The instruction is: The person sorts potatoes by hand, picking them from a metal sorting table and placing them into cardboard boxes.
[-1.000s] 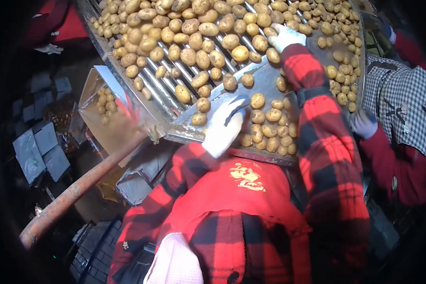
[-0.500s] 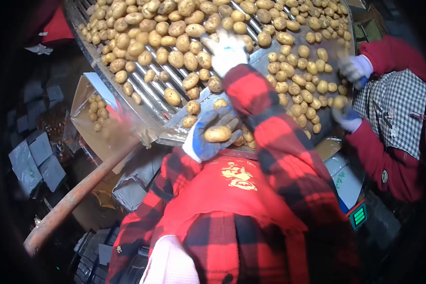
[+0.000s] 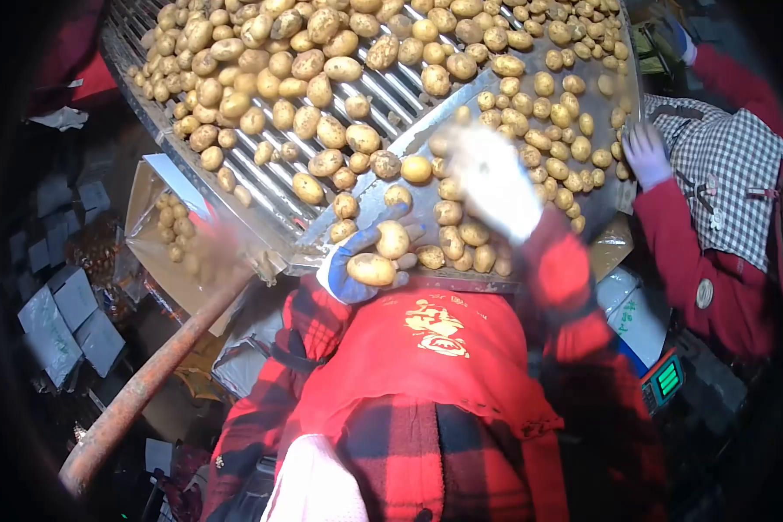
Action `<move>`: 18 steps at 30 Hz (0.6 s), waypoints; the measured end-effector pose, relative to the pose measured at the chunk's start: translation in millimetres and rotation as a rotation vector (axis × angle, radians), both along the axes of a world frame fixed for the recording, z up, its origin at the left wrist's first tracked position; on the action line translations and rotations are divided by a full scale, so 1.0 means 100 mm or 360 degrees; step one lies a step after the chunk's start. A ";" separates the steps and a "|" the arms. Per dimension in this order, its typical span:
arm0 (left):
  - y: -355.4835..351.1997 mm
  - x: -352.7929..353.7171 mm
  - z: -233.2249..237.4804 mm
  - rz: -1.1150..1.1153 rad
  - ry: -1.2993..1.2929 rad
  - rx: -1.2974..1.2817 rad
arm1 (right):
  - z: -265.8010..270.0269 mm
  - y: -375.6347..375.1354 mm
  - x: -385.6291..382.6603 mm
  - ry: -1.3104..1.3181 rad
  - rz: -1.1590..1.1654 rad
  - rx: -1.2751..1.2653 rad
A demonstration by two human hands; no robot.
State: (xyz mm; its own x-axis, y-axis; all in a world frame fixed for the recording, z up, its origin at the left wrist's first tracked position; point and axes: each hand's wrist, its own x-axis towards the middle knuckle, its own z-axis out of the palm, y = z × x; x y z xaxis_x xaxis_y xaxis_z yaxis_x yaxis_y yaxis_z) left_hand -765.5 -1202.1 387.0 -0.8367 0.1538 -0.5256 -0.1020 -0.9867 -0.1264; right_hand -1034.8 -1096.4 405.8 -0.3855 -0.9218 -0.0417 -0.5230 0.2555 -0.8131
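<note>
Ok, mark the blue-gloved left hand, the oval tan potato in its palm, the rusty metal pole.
left hand [image 3: 341, 278], head view, glove heel
tan potato [image 3: 371, 270], head view, middle
rusty pole [image 3: 152, 378], head view, mid-shaft

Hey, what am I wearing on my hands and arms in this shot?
Both hands wear white knit gloves. The left hand shows a blue coated palm; the right hand is motion-blurred. The left sleeve and right sleeve are red-and-black plaid.
</note>
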 end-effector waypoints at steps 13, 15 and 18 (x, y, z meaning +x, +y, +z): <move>0.07 0.14 -0.06 0.0385 0.0195 0.0129 | -0.02 0.33 -0.60 -0.1073 -0.1055 -0.0239; 0.08 0.17 -0.05 0.0421 0.0145 0.0133 | 0.31 0.51 -0.29 -0.2419 -0.1173 -0.0846; 0.12 0.08 0.04 0.0478 0.0071 0.0288 | -0.25 0.82 -0.31 -0.1867 -0.0815 -0.0421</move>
